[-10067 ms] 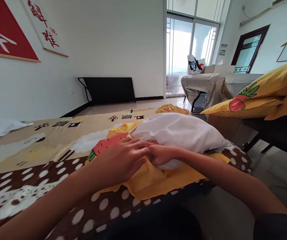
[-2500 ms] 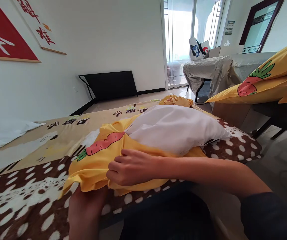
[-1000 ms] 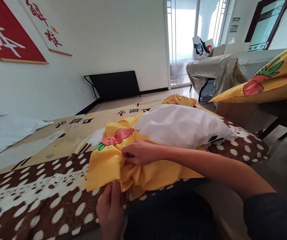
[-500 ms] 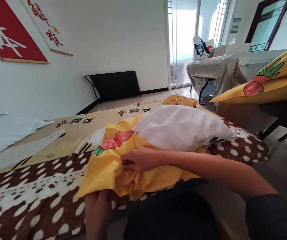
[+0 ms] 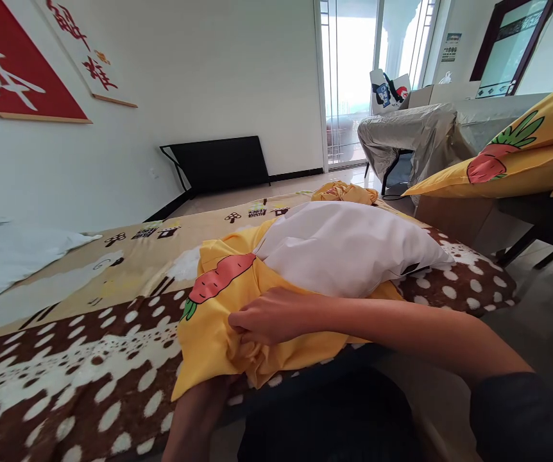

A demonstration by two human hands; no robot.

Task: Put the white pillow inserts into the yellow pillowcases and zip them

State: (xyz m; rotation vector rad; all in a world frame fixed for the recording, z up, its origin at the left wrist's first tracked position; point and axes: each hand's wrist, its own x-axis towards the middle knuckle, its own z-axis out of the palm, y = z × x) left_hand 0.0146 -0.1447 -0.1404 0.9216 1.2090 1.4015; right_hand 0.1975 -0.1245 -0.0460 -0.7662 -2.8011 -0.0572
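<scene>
A yellow pillowcase (image 5: 209, 346) with a printed carrot lies bunched on the near edge of the bed, partly around a white pillow (image 5: 334, 247). The pillow's right part lies bare, outside the fabric. My right hand (image 5: 267, 314) is closed on a gathered fold of the pillowcase, just in front of the pillow. My left hand (image 5: 209, 394) reaches in under the pillowcase at its lower edge; its fingers are hidden by the cloth.
A brown and beige patterned blanket (image 5: 88, 366) covers the bed. Another white pillow (image 5: 21, 256) lies at the left. Crumpled yellow fabric (image 5: 344, 192) sits at the far edge. At right, a carrot-print yellow pillow (image 5: 521, 160) rests on a dark chair (image 5: 541, 215).
My left hand has moved right and further under the cloth. The pillowcase's left corner has been drawn in to the right, and the fabric bunches more beneath my right hand.
</scene>
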